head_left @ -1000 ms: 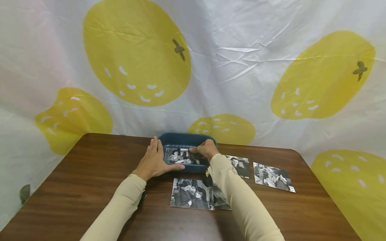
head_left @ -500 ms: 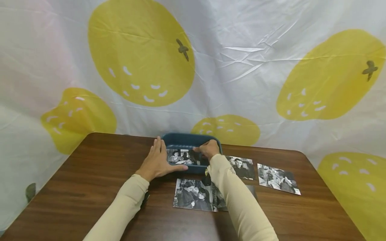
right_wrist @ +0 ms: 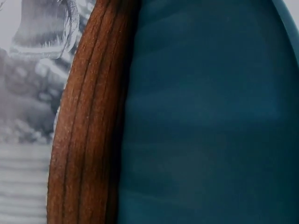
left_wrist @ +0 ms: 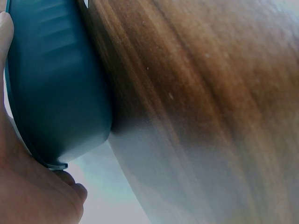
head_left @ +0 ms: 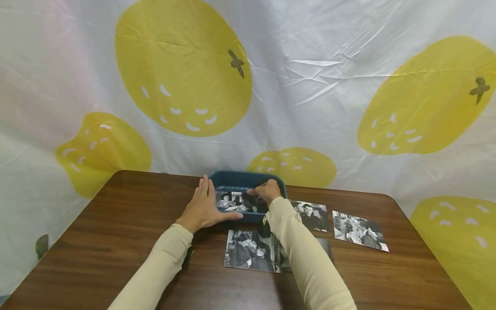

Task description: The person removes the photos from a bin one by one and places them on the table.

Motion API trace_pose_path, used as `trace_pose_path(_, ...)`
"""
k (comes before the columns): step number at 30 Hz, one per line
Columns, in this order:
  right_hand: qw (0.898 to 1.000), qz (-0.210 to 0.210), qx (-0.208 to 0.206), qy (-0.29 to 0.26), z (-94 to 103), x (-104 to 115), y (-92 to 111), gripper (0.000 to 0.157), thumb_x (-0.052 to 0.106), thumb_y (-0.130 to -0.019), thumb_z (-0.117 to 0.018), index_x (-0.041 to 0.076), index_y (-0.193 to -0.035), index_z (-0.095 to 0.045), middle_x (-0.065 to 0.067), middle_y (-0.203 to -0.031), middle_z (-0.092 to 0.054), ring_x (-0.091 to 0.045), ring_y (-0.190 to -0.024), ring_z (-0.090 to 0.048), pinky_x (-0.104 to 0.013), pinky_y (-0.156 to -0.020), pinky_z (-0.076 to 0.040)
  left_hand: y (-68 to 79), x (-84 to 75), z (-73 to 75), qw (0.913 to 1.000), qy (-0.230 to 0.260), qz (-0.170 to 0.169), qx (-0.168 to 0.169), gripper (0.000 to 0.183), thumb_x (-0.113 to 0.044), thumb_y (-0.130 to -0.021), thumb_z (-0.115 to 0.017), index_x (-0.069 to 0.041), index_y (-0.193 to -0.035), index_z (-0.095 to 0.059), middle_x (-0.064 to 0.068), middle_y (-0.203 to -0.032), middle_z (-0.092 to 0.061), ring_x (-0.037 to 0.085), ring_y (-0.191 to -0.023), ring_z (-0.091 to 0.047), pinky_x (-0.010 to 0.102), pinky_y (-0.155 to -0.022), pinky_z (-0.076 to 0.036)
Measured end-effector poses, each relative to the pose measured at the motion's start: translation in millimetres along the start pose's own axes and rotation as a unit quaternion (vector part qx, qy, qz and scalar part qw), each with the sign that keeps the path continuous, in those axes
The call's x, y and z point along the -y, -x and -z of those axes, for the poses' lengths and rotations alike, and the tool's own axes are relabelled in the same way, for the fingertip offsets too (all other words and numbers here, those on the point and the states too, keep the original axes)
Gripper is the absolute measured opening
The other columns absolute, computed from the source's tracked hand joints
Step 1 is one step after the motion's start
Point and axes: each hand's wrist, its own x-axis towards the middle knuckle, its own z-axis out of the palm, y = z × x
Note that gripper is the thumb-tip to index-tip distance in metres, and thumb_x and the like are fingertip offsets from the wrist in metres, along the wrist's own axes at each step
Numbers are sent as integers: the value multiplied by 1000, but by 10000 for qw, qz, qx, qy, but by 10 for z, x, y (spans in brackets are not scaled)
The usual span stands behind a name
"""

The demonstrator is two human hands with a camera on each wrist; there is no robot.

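Note:
A dark blue plastic bin (head_left: pixel 248 177) stands near the table's back edge. In it lies a black-and-white photo (head_left: pixel 232 202). My left hand (head_left: pixel 205 209) rests against the bin's left end, fingers straight and thumb stretched along the front rim. Its thumb and fingertips also show at the bin's rim in the left wrist view. My right hand (head_left: pixel 268 191) reaches over the bin's right side and pinches the photo near its far edge with curled fingers; most fingertips are hidden. The right wrist view shows only the bin's outer wall (right_wrist: pixel 205 112), not the hand.
On the brown wooden table (head_left: pixel 112 241) lie a photo of two people (head_left: pixel 252 252), a portrait photo (head_left: pixel 311 215) and an outdoor photo (head_left: pixel 360 230). Another photo (head_left: pixel 326 246) is partly under the right sleeve. A lemon-print cloth (head_left: pixel 271 86) hangs behind.
The head view has shifted slightly, so the scene sits a little further right. Both hands, the bin and the photo in it keep the same places relative to one another.

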Motion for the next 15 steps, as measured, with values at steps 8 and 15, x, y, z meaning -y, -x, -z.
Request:
trace_pose_path(8, 9994, -53, -101, -328, 15, 14, -3, 43, 4, -78, -86, -12, -113, -67, -16, -97, -68, -24, -75, -67, -34, -67, -61, 3, -8, 3, 10000, -18, 29, -26, 139, -83, -72, -67, 14, -156, -13, 32, -164, 2, 42, -153, 1, 51, -123, -15)
trace_pose_path(15, 9985, -235, 64, -480, -9, 20, -5, 55, 5, -82, -83, -12, -127, -58, -13, -103, -61, -23, -79, -62, -37, -73, -59, 4, 0, -8, 10000, 48, 64, -56, 139, -82, -72, -68, 14, -156, -13, 32, -164, 0, 44, -152, -2, 53, -122, -18)
